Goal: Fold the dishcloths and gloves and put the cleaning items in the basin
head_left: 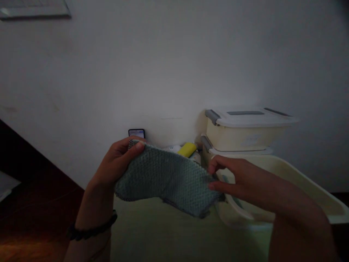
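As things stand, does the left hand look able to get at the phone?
Probably not without letting go: the left hand is gripping the textured cloth. Otherwise the way looks free, with the top of the phone showing beyond that hand.

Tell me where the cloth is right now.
In the head view, the cloth is just below centre, gripped by the left hand, with the right hand at its right end.

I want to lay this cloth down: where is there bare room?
Bare green surface shows below the cloth, between the left forearm and the pale tub. Behind the cloth it is crowded: phone, yellow object, stacked boxes along the wall. Anything the cloth hides can't be judged.
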Available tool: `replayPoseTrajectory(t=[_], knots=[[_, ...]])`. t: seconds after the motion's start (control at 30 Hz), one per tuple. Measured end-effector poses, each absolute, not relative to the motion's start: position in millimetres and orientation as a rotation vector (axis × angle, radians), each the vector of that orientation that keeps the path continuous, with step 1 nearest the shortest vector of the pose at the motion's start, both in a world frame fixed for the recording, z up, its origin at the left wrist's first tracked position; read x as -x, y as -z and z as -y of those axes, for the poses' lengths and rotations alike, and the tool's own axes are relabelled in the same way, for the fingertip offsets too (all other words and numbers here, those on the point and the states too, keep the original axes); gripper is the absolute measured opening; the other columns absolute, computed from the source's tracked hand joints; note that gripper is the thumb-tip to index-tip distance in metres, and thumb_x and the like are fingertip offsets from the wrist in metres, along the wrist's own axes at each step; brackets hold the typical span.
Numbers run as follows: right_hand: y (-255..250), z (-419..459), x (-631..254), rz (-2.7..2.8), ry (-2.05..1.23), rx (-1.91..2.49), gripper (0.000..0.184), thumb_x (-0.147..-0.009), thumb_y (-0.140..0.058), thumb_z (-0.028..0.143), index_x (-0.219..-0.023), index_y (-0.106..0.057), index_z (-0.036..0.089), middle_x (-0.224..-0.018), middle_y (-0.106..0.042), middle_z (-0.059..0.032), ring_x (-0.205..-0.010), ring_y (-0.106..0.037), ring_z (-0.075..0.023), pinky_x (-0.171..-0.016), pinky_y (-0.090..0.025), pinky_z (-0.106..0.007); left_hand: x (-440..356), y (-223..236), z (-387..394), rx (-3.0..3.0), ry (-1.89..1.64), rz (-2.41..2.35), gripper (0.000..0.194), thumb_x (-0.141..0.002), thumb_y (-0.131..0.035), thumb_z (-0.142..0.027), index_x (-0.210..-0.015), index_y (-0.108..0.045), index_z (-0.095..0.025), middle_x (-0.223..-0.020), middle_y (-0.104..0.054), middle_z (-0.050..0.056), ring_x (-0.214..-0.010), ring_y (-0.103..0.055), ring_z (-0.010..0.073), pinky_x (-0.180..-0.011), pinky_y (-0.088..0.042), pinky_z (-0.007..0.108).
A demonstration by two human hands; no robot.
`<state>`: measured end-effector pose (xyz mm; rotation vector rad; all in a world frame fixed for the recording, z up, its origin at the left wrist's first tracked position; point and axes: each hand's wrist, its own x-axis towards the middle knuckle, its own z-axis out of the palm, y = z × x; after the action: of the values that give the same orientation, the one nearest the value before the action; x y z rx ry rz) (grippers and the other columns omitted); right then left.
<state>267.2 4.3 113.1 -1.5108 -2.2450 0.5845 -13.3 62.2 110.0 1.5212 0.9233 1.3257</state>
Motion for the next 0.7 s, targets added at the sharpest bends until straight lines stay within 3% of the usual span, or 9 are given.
replayPoseTrajectory(t=[0.17,0.23,0.37,0.43,0.5,0.63,0.7], knots=[[-113,-8,-241,2.260,-0.519,1.343,0.035,-0.071,-0.068,0.040,-0.102,-0.058,0.027,-0.102,-0.063,-0.0033,-0.091,-0.058,-0.0232,-0.074,-0.043,-0.034,-1,-117,-45,-1.772,-1.197,-0.832,0.011,-0.075,-0.064,-0.029,-0.072,-0.070,-0.020,-0.064,-0.063,-0.001,-0.053,-0.055,0.0104,-0.046,-0.043,0.017],[-113,-9,-229,2.274,-0.522,1.246,0.040,-0.071,-0.068,0.041,-0.106,-0.056,0.026,-0.105,-0.062,-0.0032,-0.094,-0.057,-0.0224,-0.077,-0.043,-0.033,-8,-119,-40,-1.864,-1.216,-0.764,0.005,-0.072,-0.067,-0.023,-0.069,-0.071,-0.020,-0.064,-0.064,-0.002,-0.054,-0.054,0.0087,-0.047,-0.042,0.016],[-114,-8,-214,2.295,-0.558,1.120,0.017,-0.081,-0.058,0.039,-0.085,-0.060,0.022,-0.076,-0.062,0.0014,-0.068,-0.057,-0.0149,-0.061,-0.041,-0.027,-18,-117,-40,-1.796,-1.155,-0.721,0.011,-0.064,-0.072,-0.014,-0.074,-0.069,-0.019,-0.063,-0.063,-0.003,-0.053,-0.056,0.0098,-0.048,-0.044,0.017],[-115,-8,-213,2.281,-0.559,1.107,0.017,-0.086,-0.051,0.032,-0.074,-0.057,0.021,-0.065,-0.057,0.0033,-0.059,-0.052,-0.0119,-0.054,-0.037,-0.025,-20,-113,-43,-1.737,-1.136,-0.704,0.014,-0.064,-0.072,-0.013,-0.076,-0.066,-0.018,-0.062,-0.062,-0.002,-0.053,-0.057,0.0107,-0.047,-0.045,0.017],[-115,-10,-216,2.213,-0.527,1.118,0.020,-0.087,-0.048,0.030,-0.070,-0.052,0.020,-0.062,-0.053,0.0038,-0.055,-0.048,-0.0108,-0.050,-0.034,-0.024,-19,-110,-45,-1.690,-1.119,-0.649,0.031,-0.061,-0.074,-0.011,-0.090,-0.063,-0.020,-0.069,-0.064,-0.001,-0.059,-0.060,0.0134,-0.050,-0.048,0.018],[-116,-13,-222,1.894,-0.527,1.114,0.020,-0.088,-0.045,0.035,-0.073,-0.048,0.022,-0.059,-0.047,0.0046,-0.050,-0.043,-0.0101,-0.044,-0.031,-0.023,-16,-108,-42,-1.641,-1.162,-0.509,0.087,-0.047,-0.081,-0.010,-0.124,-0.044,-0.029,-0.094,-0.065,0.005,-0.078,-0.065,0.0232,-0.063,-0.054,0.027],[-117,-12,-222,1.711,-0.587,1.070,0.017,-0.088,-0.044,0.039,-0.081,-0.051,0.025,-0.061,-0.048,0.0043,-0.051,-0.046,-0.0108,-0.044,-0.035,-0.022,-15,-108,-40,-1.599,-1.221,-0.490,0.097,-0.045,-0.083,-0.012,-0.129,-0.039,-0.031,-0.097,-0.065,0.005,-0.085,-0.065,0.0275,-0.067,-0.055,0.030]])
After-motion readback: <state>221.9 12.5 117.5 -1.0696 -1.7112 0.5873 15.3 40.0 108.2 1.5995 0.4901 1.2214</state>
